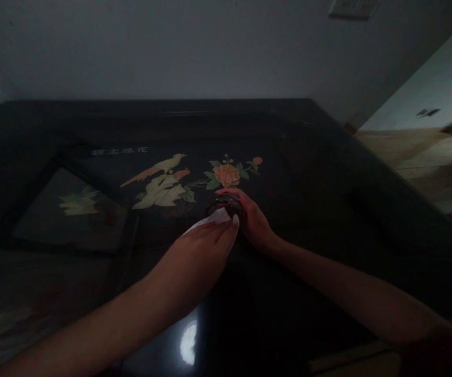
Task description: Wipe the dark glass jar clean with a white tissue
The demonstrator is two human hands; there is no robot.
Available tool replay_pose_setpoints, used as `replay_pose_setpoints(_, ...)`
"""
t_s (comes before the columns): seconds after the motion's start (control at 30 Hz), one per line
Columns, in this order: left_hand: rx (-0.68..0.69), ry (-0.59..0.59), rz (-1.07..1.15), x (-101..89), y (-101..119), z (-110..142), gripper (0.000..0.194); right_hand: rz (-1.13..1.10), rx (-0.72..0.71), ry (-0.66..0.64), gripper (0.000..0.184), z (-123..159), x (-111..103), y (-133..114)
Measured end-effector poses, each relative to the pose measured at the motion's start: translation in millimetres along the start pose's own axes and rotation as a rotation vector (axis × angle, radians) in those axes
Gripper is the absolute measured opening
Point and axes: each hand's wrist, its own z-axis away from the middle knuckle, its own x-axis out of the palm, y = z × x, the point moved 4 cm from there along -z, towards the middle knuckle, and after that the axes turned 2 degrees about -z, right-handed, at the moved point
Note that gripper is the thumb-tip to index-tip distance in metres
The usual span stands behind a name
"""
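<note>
— Uses both hands at once?
— Yes, brings both close together over a glossy black tabletop (284,309).

— Holds what in the left hand (206,246)?
— Grips a white cloth (221,214), bunched beneath the fingers, with pale edges poking out around them. Cannot tell cloth from paper for certain in such dim light.

— And in the right hand (255,222)?
— Clasps a dark, shiny object (229,203) from the far right side, with fingers curved around it. Cannot tell what kind of thing; too dark, and too much covered by the hands.

— Sits where, exactly?
— Sits between the two hands, with the cloth against the near side, just below an orange flower (226,175) in the tabletop's decoration. Cannot tell whether resting on the surface or lifted slightly.

— Shows what else there?
— Shows, left of the flower, a long-tailed bird (163,166) perched above a pale rock (161,192), with light written characters (120,151) higher up, further left.

— Catches any light?
— Yes, throws back a bright white reflection (189,343) just beside the left forearm.

— And past the table?
— Meets a grey wall (151,52) along the far edge, with a pale wall plate (353,8) at the top right. Gives way, further right, to a lighter floor (418,149).
</note>
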Motion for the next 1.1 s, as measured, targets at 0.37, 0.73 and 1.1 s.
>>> replay_pose_setpoints(0.37, 0.006, 0.044, -0.478, 7.1, 1.5, 3.4, 0.048, 0.017, 0.058, 0.031, 0.044, -0.1, -1.9, 0.1)
replay_pose_setpoints(0.73, -0.02, -0.043, -0.041, 0.4, 5.5, -4.2, 0.043, 0.095, -0.012, 0.02, 0.043, 0.9, 1.3, -8.9)
replay_pose_setpoints(1.1, -0.118, -0.035, 0.18, -2.9, 1.6, -5.4, 0.047, -0.01, 0.072, 0.046, 0.042, 1.5, 0.0, -2.1)
